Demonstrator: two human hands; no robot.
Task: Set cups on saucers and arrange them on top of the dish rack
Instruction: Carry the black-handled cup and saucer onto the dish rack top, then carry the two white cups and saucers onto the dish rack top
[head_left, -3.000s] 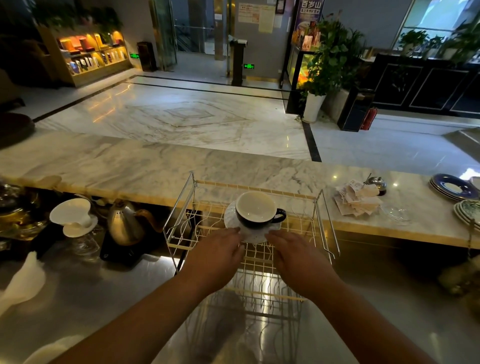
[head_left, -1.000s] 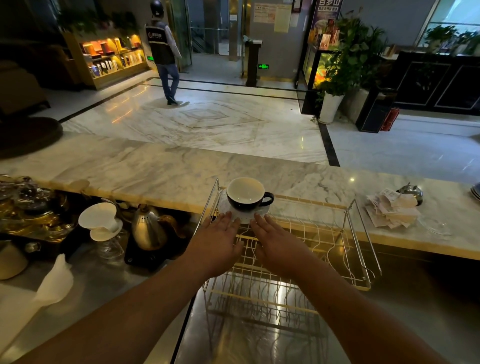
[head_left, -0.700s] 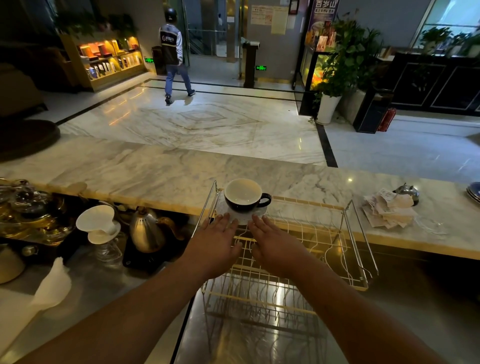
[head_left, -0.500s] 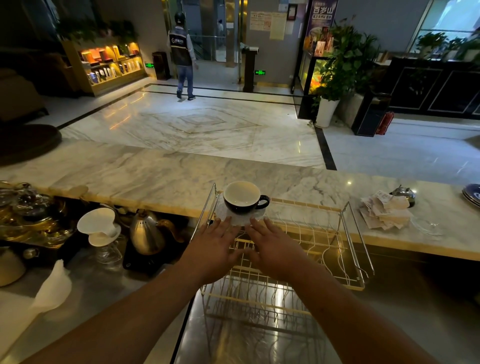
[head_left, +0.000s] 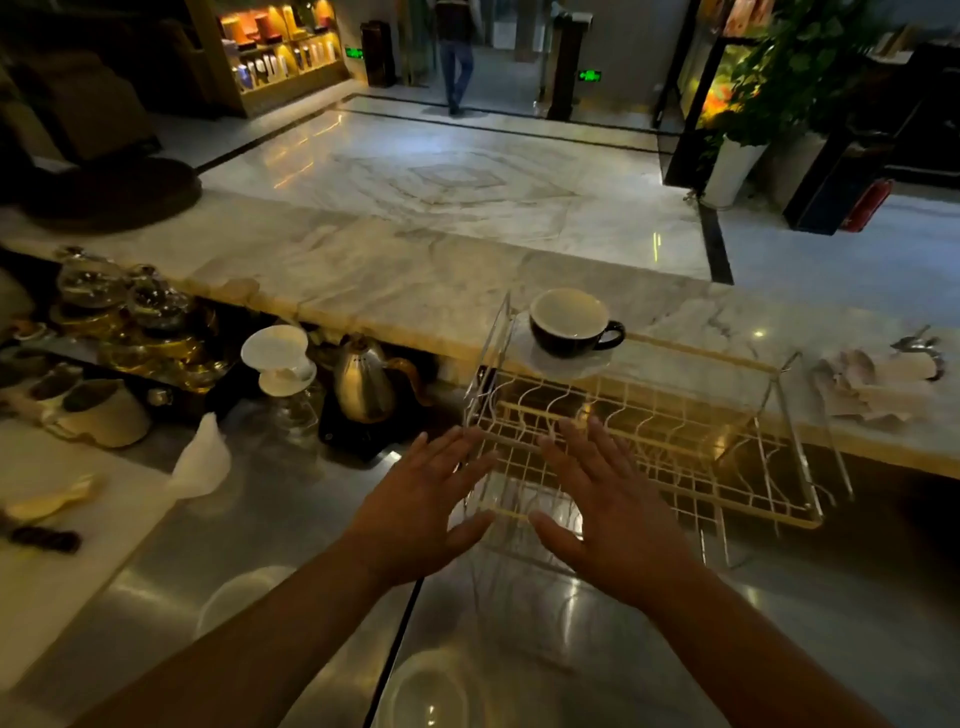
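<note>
A black cup with a white inside stands upright on a white saucer, its handle pointing right. Cup and saucer rest on the far left corner of the wire dish rack, which stands on the steel counter. My left hand and my right hand hover side by side over the rack's near left part, palms down, fingers spread, holding nothing. Both hands are well short of the saucer and touch neither it nor the cup.
Left of the rack stand a steel gooseneck kettle, a white dripper on a glass server and glass teapots. A marble bar top runs behind. Crumpled paper lies at right. A person walks in the lobby.
Both hands have pulled back from the saucer toward me and spread open. The cup and saucer stay on the rack's far left corner. The view has tilted down and shifted left.
</note>
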